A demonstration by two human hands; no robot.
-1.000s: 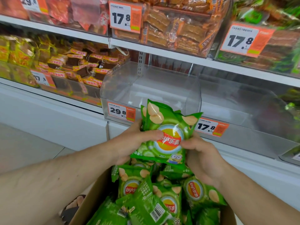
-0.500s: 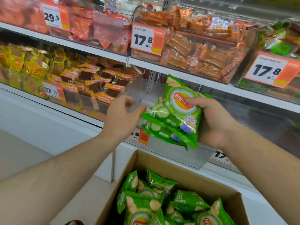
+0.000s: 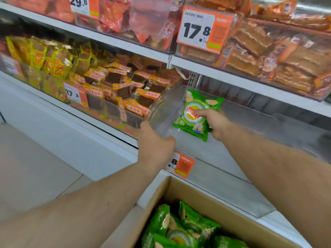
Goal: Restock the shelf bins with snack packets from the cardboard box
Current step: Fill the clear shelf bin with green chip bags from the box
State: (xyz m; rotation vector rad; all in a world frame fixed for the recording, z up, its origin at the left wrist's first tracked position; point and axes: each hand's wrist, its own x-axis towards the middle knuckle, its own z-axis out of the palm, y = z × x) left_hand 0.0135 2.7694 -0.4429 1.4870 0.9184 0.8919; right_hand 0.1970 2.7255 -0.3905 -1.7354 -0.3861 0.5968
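Store shelving fills the background, with clear shelf bins of red, orange and yellow snacks. Your left hand (image 3: 155, 144) grips the near-left corner of the empty clear bin (image 3: 223, 145) on the lower shelf, fingers curled over its wall. Your right hand (image 3: 215, 125) pinches a green chip packet (image 3: 194, 115) inside that bin, thumb on its front. More green packets (image 3: 180, 228) sit in the cardboard box (image 3: 232, 219) nearest you.
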